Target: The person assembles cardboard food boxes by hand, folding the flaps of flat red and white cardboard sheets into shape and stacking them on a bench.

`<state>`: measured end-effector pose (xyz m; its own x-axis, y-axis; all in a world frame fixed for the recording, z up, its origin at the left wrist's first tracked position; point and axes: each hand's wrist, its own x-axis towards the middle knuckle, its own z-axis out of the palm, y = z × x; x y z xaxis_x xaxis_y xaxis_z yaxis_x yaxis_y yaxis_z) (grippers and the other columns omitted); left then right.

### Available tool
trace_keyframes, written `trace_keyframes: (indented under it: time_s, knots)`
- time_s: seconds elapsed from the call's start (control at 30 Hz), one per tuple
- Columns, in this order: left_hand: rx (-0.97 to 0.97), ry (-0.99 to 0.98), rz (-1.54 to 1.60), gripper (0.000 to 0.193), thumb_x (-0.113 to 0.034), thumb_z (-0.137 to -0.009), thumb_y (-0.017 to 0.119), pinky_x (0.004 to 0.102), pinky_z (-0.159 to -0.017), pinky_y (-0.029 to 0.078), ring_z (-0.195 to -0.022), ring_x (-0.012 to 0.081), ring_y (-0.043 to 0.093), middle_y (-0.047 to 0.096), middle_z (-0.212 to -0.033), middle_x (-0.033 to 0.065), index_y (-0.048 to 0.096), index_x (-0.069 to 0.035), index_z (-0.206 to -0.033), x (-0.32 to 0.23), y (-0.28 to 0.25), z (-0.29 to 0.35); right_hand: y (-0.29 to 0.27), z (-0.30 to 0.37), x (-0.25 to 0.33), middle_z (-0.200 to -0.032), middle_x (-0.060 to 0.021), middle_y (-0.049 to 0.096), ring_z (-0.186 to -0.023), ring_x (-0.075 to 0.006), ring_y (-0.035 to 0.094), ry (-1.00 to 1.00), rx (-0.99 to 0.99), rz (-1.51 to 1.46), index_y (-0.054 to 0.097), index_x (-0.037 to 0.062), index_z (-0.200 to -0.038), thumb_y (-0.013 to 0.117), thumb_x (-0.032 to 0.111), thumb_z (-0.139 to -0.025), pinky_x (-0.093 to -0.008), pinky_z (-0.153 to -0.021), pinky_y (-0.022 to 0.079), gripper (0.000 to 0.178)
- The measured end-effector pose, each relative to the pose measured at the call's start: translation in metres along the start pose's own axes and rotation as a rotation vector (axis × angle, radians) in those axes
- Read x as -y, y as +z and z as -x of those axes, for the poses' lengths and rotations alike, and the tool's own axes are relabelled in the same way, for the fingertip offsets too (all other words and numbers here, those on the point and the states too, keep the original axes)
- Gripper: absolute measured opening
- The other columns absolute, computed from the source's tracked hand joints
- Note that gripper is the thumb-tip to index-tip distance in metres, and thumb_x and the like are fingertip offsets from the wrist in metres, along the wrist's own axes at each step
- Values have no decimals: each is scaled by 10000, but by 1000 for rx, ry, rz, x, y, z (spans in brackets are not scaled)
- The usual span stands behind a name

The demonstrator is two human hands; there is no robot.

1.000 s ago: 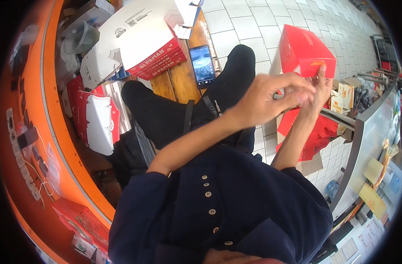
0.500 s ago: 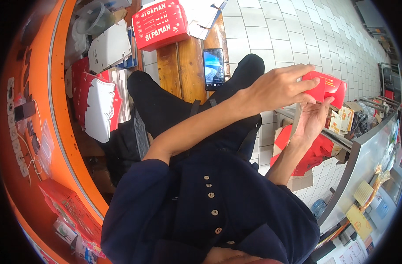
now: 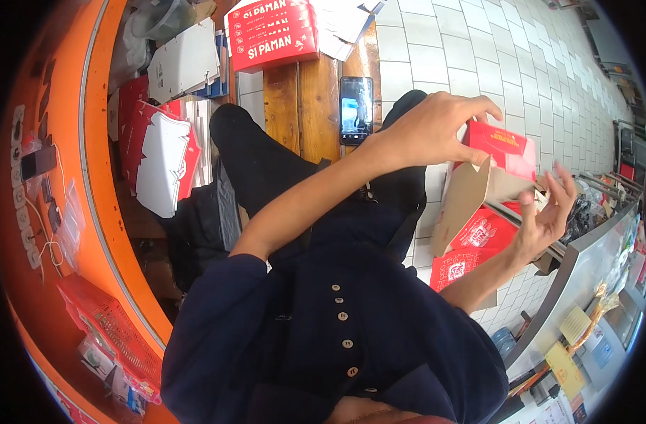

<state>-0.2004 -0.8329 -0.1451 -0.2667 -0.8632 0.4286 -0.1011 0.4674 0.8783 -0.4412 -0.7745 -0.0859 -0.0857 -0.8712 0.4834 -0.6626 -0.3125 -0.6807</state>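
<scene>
A red cardboard box (image 3: 505, 145) with a plain brown inside is held out at my right. One long brown flap (image 3: 464, 201) of it stands open toward me. My left hand (image 3: 436, 131) reaches across my lap and grips the box's left side between thumb and curled fingers. At the other side, my right hand (image 3: 548, 212) has its fingers spread, palm toward the box, close to its right edge. Whether the right thumb touches the cardboard is hard to tell. Below the box, red printed cardboard pieces (image 3: 482, 232) show, partly covered by the flap and my right forearm.
Folded red boxes (image 3: 275, 49) are stacked on the wooden bench (image 3: 280, 106), with a phone (image 3: 356, 109) nearer me. Flat red-and-white cardboard sheets (image 3: 160, 166) stand at the left beside an orange counter (image 3: 97, 177). A metal-edged table (image 3: 584, 254) is close on the right.
The box has turned and its brown flap now stands open. My right hand has moved right and spread its fingers. My left hand has shifted slightly left, still at the box.
</scene>
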Motion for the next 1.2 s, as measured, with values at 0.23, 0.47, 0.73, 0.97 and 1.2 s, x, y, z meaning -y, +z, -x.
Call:
trace_keyframes:
  time_s: [0.23, 0.47, 0.73, 0.97, 1.2]
  knots:
    - [154, -80, -84, 593, -452, -876, 771, 409, -842, 577, -1047, 291, 709, 697, -1152, 183, 607, -99, -1324, 51, -46, -5, -10, -21, -11, -1223, -143, 693, -1149, -278, 637, 114, 586, -13, 761, 12, -1111, 795, 244, -826, -404, -1031, 448, 369]
    - [90, -134, -944, 677, -160, -788, 845, 361, -1027, 491, -1221, 234, 606, 650, -1310, 135, 561, -47, -1392, 208, -333, 11, -39, 45, -134, -1176, -114, 690, -1081, -221, 651, 420, 149, -59, 721, -35, -1141, 674, 204, -972, -363, -951, 497, 297]
    - [311, -646, -624, 593, -293, -725, 907, 375, -872, 551, -966, 251, 736, 747, -1078, 178, 662, -17, -1190, 175, -339, 38, -12, 63, -136, -1212, -125, 650, -1057, -174, 654, 770, -248, -426, 608, -32, -1250, 528, 291, -1072, -290, -853, 542, 377]
    - [38, -158, -1136, 275, -215, -799, 803, 426, -788, 463, -829, 293, 619, 665, -868, 70, 677, -77, -1001, 98, -221, 131, 27, 51, -120, -1423, -157, 533, -1293, -248, 543, 736, -127, -651, 412, -23, -1485, 436, 267, -1082, -405, -1087, 432, 497]
    - [-192, -155, -1168, 182, -207, -798, 810, 447, -949, 418, -1079, 276, 612, 681, -942, -3, 728, -113, -930, 103, -174, 171, 138, -10, -45, -1559, -156, 429, -1420, -269, 442, 556, 120, -771, 315, 33, -1574, 446, 311, -1075, -430, -1185, 338, 586]
